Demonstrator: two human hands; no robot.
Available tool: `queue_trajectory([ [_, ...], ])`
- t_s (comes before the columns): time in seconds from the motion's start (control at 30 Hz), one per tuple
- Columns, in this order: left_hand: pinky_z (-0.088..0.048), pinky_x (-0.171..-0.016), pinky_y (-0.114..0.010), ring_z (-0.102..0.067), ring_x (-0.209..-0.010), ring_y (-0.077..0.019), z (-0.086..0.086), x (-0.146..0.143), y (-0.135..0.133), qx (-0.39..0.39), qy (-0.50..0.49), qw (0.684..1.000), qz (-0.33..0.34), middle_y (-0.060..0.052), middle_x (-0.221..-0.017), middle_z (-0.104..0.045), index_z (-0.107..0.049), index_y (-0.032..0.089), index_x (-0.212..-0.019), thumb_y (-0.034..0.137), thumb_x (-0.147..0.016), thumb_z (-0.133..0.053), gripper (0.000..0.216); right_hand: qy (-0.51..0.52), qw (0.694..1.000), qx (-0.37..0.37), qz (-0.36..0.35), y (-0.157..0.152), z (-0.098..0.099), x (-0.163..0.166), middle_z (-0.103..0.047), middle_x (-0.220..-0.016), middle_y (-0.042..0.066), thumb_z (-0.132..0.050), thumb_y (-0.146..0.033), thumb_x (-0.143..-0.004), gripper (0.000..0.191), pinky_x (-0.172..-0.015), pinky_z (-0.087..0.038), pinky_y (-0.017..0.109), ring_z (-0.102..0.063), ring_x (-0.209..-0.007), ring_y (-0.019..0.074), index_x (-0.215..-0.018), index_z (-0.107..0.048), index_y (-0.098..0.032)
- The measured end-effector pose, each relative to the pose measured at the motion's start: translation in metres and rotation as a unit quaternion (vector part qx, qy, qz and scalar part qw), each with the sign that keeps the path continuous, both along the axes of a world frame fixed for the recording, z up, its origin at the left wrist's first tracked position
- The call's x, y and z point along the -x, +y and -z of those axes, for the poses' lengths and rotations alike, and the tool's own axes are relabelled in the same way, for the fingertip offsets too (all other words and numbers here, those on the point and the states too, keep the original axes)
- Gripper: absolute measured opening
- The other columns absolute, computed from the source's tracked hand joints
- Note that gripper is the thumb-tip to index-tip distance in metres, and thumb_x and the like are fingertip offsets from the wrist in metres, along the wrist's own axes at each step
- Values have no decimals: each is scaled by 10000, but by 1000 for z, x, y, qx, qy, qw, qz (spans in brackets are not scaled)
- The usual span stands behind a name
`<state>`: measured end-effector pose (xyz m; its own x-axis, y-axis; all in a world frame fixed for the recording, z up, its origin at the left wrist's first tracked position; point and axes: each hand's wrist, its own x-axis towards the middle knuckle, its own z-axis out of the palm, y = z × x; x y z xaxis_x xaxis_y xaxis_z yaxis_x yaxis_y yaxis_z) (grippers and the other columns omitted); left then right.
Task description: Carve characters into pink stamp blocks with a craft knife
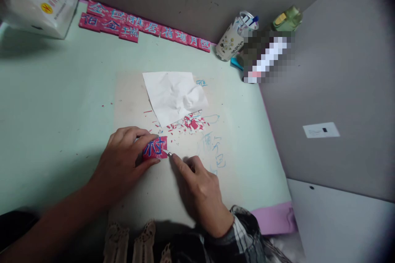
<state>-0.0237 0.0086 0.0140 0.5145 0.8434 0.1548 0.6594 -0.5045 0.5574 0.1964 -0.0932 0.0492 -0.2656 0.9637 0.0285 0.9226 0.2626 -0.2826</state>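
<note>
My left hand [123, 160] presses down on a small pink block [155, 148] with a blue character drawn on it, fingers curled round its left and near edges. My right hand [199, 189] is closed in a pinch on a thin carving tool [169, 154]; its metal tip touches the block's right edge. Both rest on a beige work mat [173, 181]. Pink shavings [189, 123] lie scattered just beyond the block, beside a crumpled white paper [174, 94].
A row of finished pink character blocks [138, 26] lines the back wall. A white plastic bag [37, 0] sits at the far left. A patterned cup with pens [233, 37] and a green bottle [286, 18] stand at the back right. The table's right edge drops off by a grey wall.
</note>
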Motion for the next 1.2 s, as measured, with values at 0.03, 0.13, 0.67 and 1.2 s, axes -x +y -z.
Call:
queue_trajectory([
  [0.03, -473, -933, -509, -584, -1087, -365, 0, 0, 0, -2, 1, 1000, -1, -131, -1137, -679, -710, 207, -1240, 719, -980, -441, 634, -1, 1000, -1, 2, 0, 0, 0, -658, -984, 91, -397, 56, -898, 669, -512, -536, 255, -621, -655, 161, -1506, -543, -183],
  [0.13, -472, -934, -497, -584, -1092, -354, 0, 1, 0, -4, 4, 1000, -2, -122, -1143, -680, -701, 218, -1244, 737, -979, -422, 646, -1, 1000, 7, 4, 0, 0, 0, -654, -989, 84, -397, 49, -907, 668, -518, -537, 248, -619, -660, 155, -1511, -535, -198],
  [0.67, -472, -919, -503, -591, -1063, -357, -1, -1, 0, -9, 0, 1000, -8, -125, -1096, -683, -714, 218, -1199, 748, -973, -415, 650, -21, 999, -36, 14, -4, 5, 8, -654, -1001, 110, -428, -7, -987, 555, -548, -544, 266, -627, -702, 172, -1510, -525, -165],
  [1.2, -483, -892, -531, -597, -1030, -370, 2, 0, 0, -16, -22, 1000, -5, -131, -1061, -676, -703, 218, -1217, 718, -969, -470, 605, -26, 998, -42, 31, 0, 2, 12, -642, -967, 83, -446, 13, -970, 552, -534, -530, 232, -624, -687, 146, -1480, -556, -165],
])
